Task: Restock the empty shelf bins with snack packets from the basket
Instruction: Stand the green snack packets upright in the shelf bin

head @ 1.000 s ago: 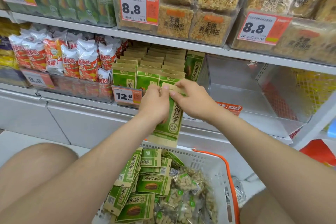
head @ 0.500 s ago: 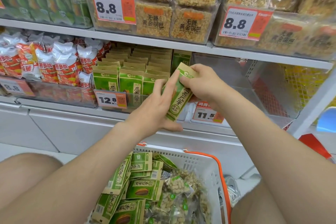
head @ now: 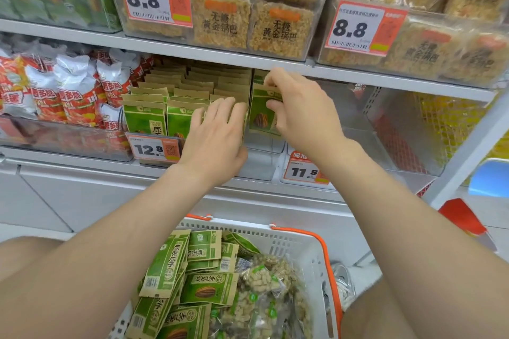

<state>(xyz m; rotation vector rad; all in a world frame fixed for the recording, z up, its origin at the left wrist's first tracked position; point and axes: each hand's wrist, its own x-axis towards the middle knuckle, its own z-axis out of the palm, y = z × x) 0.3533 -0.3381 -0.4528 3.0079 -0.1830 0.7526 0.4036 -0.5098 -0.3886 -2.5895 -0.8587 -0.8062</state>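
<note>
My right hand (head: 300,107) pinches a green sunflower-seed packet (head: 261,113) by its top edge, holding it upright inside the clear shelf bin (head: 264,146) at the right end of the rows of matching packets (head: 154,115). My left hand (head: 217,132) lies with straight fingers against the front packets just left of it. Below, a white basket with orange handles (head: 314,253) holds several more green seed packets (head: 203,281) and clear nut packets (head: 264,283).
An empty clear bin (head: 391,129) with an 11.5 price tag (head: 303,170) stands to the right. Red-and-white snack bags (head: 68,91) fill the bin at left. The shelf above carries rice-crust packs (head: 256,22) with 8.8 tags. My knees flank the basket.
My right hand carried the green packet from in front of the shelf up into the bin and stood it upright. My left hand let go of it and moved onto the front packets.
</note>
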